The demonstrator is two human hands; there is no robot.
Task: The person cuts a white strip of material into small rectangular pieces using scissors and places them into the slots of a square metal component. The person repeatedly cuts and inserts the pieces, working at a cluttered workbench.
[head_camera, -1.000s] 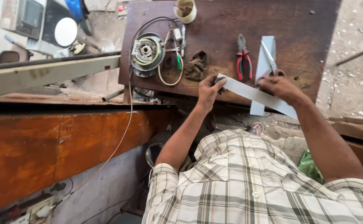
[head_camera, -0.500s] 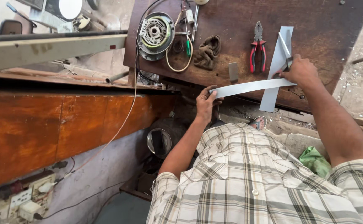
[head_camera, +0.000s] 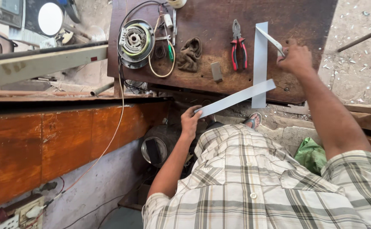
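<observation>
My left hand [head_camera: 190,121] grips one end of a long flat grey strip [head_camera: 236,98], held below the near edge of the dark wooden board [head_camera: 304,25]. The strip slants up to the right and crosses a second grey strip [head_camera: 260,59] that lies upright on the board. My right hand [head_camera: 295,59] rests on the board beside that second strip and is closed on a thin metal tool [head_camera: 270,39] whose tip points up and left.
On the board lie red-handled pliers [head_camera: 238,46], a dark rag [head_camera: 189,53], a small grey block [head_camera: 216,71], a round motor part [head_camera: 135,42] with a looped cable, and a screwdriver [head_camera: 169,51]. A brown wooden bench [head_camera: 66,140] runs at left. A green bag [head_camera: 312,153] sits at right.
My left hand has drawn the long strip down off the board toward my body. My right hand has let go of that strip and moved up to the thin metal tool.
</observation>
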